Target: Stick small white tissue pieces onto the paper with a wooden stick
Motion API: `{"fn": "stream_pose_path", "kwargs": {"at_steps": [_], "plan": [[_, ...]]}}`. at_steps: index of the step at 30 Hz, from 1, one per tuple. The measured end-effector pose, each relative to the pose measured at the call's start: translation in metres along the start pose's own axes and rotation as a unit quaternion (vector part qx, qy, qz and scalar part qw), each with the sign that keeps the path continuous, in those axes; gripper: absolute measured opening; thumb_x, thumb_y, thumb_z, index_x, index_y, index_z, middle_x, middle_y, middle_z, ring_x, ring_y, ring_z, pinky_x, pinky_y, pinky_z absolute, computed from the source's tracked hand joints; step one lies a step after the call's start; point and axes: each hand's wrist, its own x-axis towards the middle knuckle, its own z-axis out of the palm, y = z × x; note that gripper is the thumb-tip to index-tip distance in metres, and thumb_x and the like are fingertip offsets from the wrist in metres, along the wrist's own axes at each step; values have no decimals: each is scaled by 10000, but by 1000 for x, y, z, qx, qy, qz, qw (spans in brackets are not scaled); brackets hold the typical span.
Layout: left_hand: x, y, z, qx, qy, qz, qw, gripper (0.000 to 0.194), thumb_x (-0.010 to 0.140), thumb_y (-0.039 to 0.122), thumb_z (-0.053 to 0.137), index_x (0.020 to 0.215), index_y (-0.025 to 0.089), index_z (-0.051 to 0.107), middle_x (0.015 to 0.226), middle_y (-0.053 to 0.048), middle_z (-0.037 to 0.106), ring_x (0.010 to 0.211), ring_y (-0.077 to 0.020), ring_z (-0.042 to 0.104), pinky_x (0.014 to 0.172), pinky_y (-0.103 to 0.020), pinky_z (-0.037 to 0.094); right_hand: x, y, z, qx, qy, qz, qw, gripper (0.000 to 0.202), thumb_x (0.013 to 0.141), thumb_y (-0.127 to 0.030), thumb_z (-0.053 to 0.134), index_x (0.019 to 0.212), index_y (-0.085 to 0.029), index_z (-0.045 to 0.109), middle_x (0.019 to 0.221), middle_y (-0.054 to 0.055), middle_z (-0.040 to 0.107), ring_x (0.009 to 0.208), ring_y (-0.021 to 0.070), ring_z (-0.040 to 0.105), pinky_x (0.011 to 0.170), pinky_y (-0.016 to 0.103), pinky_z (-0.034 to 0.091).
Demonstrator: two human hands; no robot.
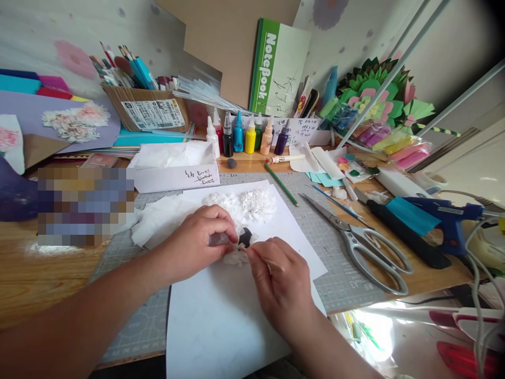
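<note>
My left hand (203,239) is curled with thumb and fingertips pinching the edge of a small piece with a dark round centre (245,237) and white ruffled paper around it. Closed in a pinch at its right side, my right hand (282,279) holds a thin light-brown stick (272,262); its tip by the white ruffles is hard to make out. Just beyond the fingers lie white ruffled paper flowers (258,205). Everything rests on white paper sheets (221,316). Crumpled white tissue (158,218) spreads left of my left hand.
Large scissors (355,242) lie open to the right, near a black-handled cutter (406,231) and a blue glue gun (453,216). A green pencil (281,184) lies beyond the sheets. Paint bottles (250,136) and a white box (175,168) stand behind. A grey cutting mat (134,310) is underneath.
</note>
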Motion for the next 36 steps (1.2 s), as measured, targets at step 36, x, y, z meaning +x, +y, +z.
{"fn": "stream_pose_path", "kwargs": {"at_steps": [36], "plan": [[-1,-4,-9,54,-11,44,997,127,754,166,583,766,234,690,1005,-14,582,995,-204,539,905,-342,401,4,6,-1,78,26,93,992,237,903,-214,512,710,-162,639,599,-12,594,551,107,564,536,209,408]]}}
